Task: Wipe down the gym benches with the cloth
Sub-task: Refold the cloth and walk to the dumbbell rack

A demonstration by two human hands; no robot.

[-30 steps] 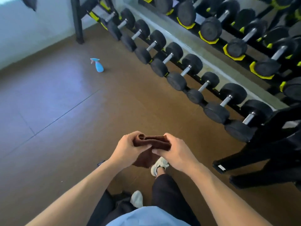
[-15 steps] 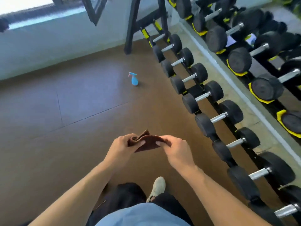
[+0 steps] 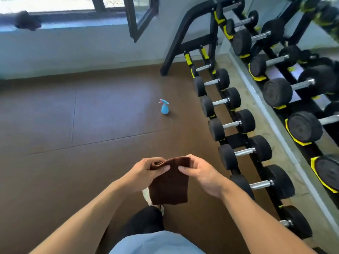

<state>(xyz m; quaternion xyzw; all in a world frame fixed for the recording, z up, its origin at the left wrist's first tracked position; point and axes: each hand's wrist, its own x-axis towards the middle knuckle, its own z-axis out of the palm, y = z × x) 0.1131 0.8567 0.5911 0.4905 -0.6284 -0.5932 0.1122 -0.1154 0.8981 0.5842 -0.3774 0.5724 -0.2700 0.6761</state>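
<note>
- Both hands up in front of me, approx waist level, w/ the brown cloth [image 3: 169, 182] hanging between them.
- Left hand [image 3: 146, 171] grips the bunched top-left corner, thumb pressed over the fold; right hand [image 3: 199, 172] pinches the top-right edge btwn thumb and fingers. Neither hand free.
- Cloth looks folded to a rough rectangle; lower part hangs loose over my shoe [image 3: 146, 196].
- Handling, my guess: light, soft, limp, prob terry-type. No stiffness, so it'll flop or unfold if held by one corner only. Not fragile, not slippery.
- Best hold for wiping, I'd say: keep it folded as a pad, palm flat on top, fingers spread, not an edge pinch.
- No bench in view, so wiping not yet begun. Can't tell where the benches are.
- Blue spray bottle [image 3: 164, 107] stands upright on the brown floor [image 3: 73, 162], well ahead, near the dumbbell rack [image 3: 236, 125] on my right.
- Risk: a dangling end snagging on a dumbbell handle when passing the rack.
</note>
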